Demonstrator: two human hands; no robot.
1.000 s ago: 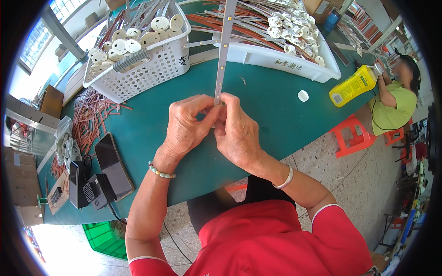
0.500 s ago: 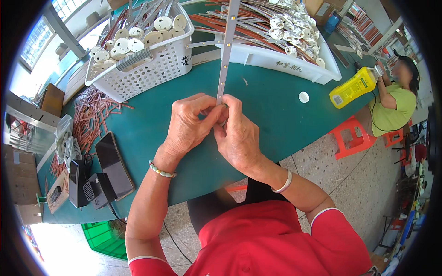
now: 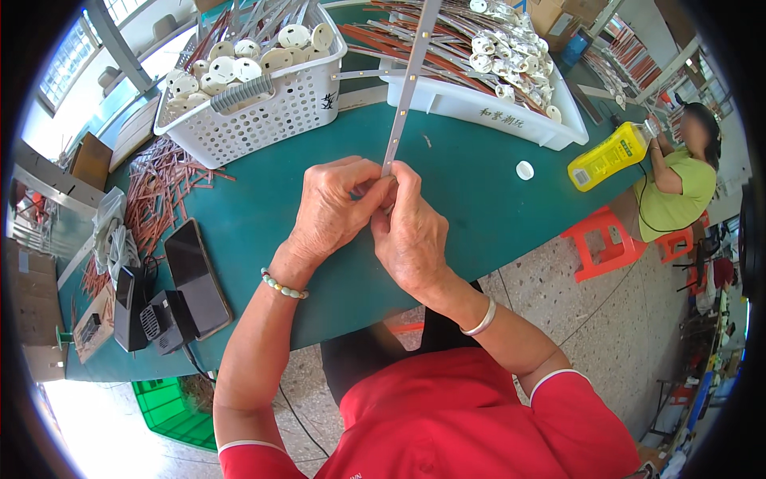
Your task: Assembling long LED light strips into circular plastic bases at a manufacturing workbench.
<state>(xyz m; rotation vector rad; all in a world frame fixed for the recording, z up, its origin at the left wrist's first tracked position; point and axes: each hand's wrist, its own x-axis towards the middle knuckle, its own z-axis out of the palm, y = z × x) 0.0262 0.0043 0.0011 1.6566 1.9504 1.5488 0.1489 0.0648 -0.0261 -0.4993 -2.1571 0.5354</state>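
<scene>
My left hand (image 3: 331, 209) and my right hand (image 3: 411, 235) meet above the green table (image 3: 479, 199), fingertips pinched together on the near end of a long thin grey metal strip (image 3: 409, 76). The strip has small dots along it and runs away from me over the white tray (image 3: 471, 108). What the fingertips press at the strip's end is hidden between them. A bead bracelet circles my left wrist, a pale bangle my right.
A white basket (image 3: 255, 104) of round white discs stands at the back left; the white tray holds strips and discs. Loose reddish sticks (image 3: 163, 188) lie at left beside a dark phone (image 3: 195, 275) and black devices (image 3: 148, 315). A yellow bottle (image 3: 606, 156) and a white cap (image 3: 524, 170) are at right, near a seated person (image 3: 678, 180).
The strip has tilted slightly rightward at its far end. Both hands stay pinched on its near end, with only small finger shifts.
</scene>
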